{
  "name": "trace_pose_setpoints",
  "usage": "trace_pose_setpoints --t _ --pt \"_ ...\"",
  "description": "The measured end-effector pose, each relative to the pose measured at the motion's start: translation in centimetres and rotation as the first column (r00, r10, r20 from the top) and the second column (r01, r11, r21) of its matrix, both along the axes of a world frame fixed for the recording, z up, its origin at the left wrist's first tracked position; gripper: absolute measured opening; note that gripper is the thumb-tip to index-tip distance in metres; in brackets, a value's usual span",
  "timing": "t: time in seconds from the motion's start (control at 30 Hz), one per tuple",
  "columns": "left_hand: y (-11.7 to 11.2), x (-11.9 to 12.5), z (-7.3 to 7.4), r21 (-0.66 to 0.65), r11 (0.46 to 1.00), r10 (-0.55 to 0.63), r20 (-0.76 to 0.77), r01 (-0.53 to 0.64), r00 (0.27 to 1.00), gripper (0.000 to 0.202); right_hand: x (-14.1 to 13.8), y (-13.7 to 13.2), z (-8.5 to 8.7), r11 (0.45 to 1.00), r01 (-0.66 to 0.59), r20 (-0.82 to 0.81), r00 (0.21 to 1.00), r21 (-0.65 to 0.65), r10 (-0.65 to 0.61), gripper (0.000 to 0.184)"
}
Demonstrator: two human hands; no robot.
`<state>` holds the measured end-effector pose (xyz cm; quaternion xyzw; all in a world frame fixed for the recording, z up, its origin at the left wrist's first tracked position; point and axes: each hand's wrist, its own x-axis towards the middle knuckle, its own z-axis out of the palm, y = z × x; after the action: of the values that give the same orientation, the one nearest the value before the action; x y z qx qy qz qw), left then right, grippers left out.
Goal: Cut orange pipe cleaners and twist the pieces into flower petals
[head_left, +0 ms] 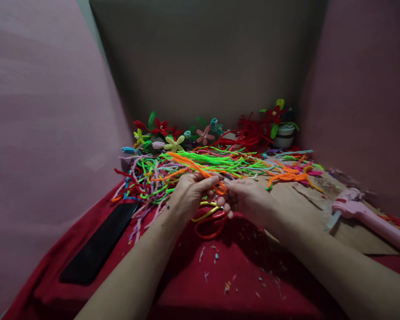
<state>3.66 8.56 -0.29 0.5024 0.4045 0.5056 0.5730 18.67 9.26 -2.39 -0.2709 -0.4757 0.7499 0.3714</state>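
Note:
Between my two hands is an orange pipe cleaner [193, 164], bent into a loop at its near end, with its long part pointing to the far left. My left hand [198, 189] pinches it close to the loop. On the loop's other side, the fingertips of my right hand [243, 195] are closed at the orange bend. Just below both hands lie scissors [211, 229] with red and yellow handles, their blades hidden. Beyond the hands spreads a heap of loose pipe cleaners [216, 158] in green, purple, red and other colours.
A pink hot glue gun [363, 213] rests on cardboard [306, 218] at right. A black flat slab [100, 242] lies at left on the red cloth [193, 284]. Pipe-cleaner flowers [174, 143] and a small white pot [284, 136] stand at the back. Pink walls flank both sides.

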Motion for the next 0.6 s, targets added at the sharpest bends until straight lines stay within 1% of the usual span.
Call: trace_pose_setpoints --t 0.07,0.1,0.2,0.3,0.33,0.37,0.47,0.6 --pt "-0.03 -0.04 0.12 -0.023 1.000 0.009 -0.002 -0.009 1.000 0.023 0.25 0.21 -0.22 0.981 -0.131 -0.117 0.986 -0.141 0.115 0.030" --pt "-0.05 -0.04 0.19 -0.031 1.000 0.006 0.004 -0.006 1.000 0.023 0.38 0.30 -0.36 0.966 -0.186 -0.165 0.974 -0.178 0.157 0.030" --pt "-0.17 0.05 0.43 -0.018 1.000 0.002 0.026 -0.002 1.000 0.022 0.67 0.49 -0.79 0.928 -0.317 -0.252 0.931 -0.198 0.264 0.027" --pt "-0.38 0.22 0.63 -0.009 0.999 -0.041 0.022 0.041 0.999 0.023 0.69 0.44 -0.87 0.870 -0.439 -0.264 0.887 -0.223 0.380 0.034" --pt "-0.43 0.25 0.66 -0.005 0.998 -0.059 0.018 0.059 0.998 0.023 0.63 0.37 -0.79 0.862 -0.451 -0.263 0.882 -0.232 0.391 0.035" --pt "-0.46 0.27 0.67 0.002 0.997 -0.072 0.016 0.072 0.997 0.022 0.55 0.27 -0.67 0.865 -0.441 -0.264 0.887 -0.237 0.379 0.035" --pt "-0.40 0.20 0.53 0.032 0.996 -0.084 0.010 0.083 0.996 0.021 0.25 -0.02 -0.32 0.907 -0.350 -0.257 0.922 -0.234 0.289 0.032" --pt "-0.23 -0.02 0.22 0.057 0.997 -0.038 -0.076 0.043 0.996 0.024 -0.11 -0.18 -0.29 0.953 -0.236 -0.201 0.960 -0.192 0.198 0.029"
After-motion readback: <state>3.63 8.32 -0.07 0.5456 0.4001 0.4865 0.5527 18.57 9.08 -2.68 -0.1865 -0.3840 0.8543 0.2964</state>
